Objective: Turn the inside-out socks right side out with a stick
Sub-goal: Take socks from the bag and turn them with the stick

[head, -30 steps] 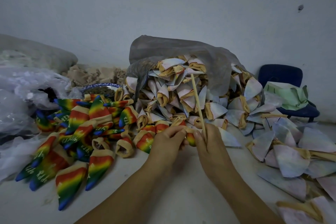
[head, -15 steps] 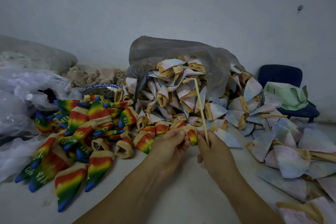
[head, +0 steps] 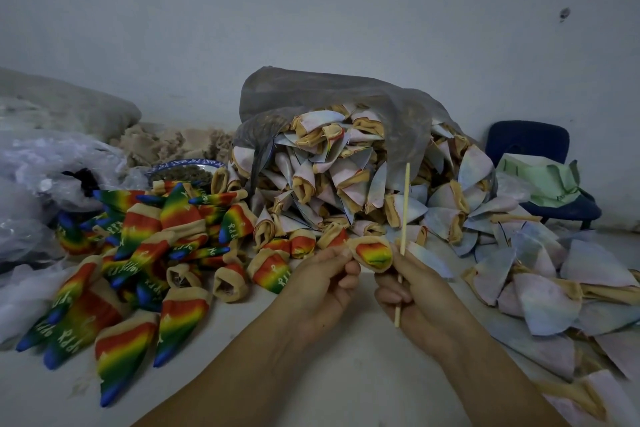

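Observation:
My left hand [head: 320,282] pinches the tan cuff of a half-turned sock [head: 372,254] whose rainbow side shows. My right hand [head: 417,291] grips the other edge of that sock together with a thin wooden stick [head: 403,215], which stands nearly upright with its lower end poking out below my fingers. A big heap of pale inside-out socks [head: 346,184] spills from a grey bag [head: 329,97] behind my hands. Rainbow socks turned right side out [head: 138,253] lie piled at the left.
More pale inside-out socks [head: 540,274] are strewn over the white table at the right. Clear plastic bags [head: 41,191] lie at the far left, with a patterned bowl [head: 183,172] behind the rainbow pile. A blue chair [head: 533,146] holding green cloth stands at the back right.
The stick has slid down through my right hand and drawn out of the sock, tilting more upright. More of the sock's rainbow side now shows between my hands.

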`<control>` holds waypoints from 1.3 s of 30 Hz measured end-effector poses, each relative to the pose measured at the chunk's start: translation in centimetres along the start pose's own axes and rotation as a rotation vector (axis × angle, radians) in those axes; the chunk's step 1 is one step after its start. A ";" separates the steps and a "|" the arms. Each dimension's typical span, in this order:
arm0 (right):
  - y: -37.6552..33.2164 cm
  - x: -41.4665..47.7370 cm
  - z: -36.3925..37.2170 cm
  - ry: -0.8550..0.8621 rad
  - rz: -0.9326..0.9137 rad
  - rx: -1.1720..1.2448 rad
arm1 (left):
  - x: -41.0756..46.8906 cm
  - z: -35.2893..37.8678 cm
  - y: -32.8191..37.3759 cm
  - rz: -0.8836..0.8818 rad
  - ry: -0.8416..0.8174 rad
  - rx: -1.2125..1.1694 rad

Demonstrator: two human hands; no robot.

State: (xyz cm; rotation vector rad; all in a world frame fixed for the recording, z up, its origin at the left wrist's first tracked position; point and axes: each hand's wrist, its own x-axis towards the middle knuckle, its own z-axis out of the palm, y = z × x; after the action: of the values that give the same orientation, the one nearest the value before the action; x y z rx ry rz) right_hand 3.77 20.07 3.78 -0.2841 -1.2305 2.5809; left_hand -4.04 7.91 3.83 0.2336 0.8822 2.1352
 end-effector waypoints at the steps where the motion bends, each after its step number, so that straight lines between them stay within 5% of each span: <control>1: 0.0 0.1 0.0 -0.001 -0.004 -0.004 | 0.0 0.0 0.1 -0.012 -0.022 -0.012; 10: 0.4 -0.1 0.4 0.078 -0.071 -0.109 | -0.6 -0.4 0.0 -0.124 -0.262 0.145; 21: 0.7 -0.8 0.7 0.210 -0.402 -0.772 | 0.2 -1.0 -0.6 0.136 0.053 0.261; 33: 0.8 -0.4 0.6 0.160 -0.658 -1.226 | -0.1 -1.4 -0.4 0.053 -0.062 0.303; 39: 0.6 -0.2 0.1 0.102 -0.585 -1.222 | 0.1 -1.6 -0.1 0.072 -0.037 0.265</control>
State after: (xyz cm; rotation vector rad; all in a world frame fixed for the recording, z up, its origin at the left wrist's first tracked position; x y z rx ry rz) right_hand 3.89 19.57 3.39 -0.2083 -2.2549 1.0877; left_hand -4.75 7.20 2.53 0.4438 1.1508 2.0685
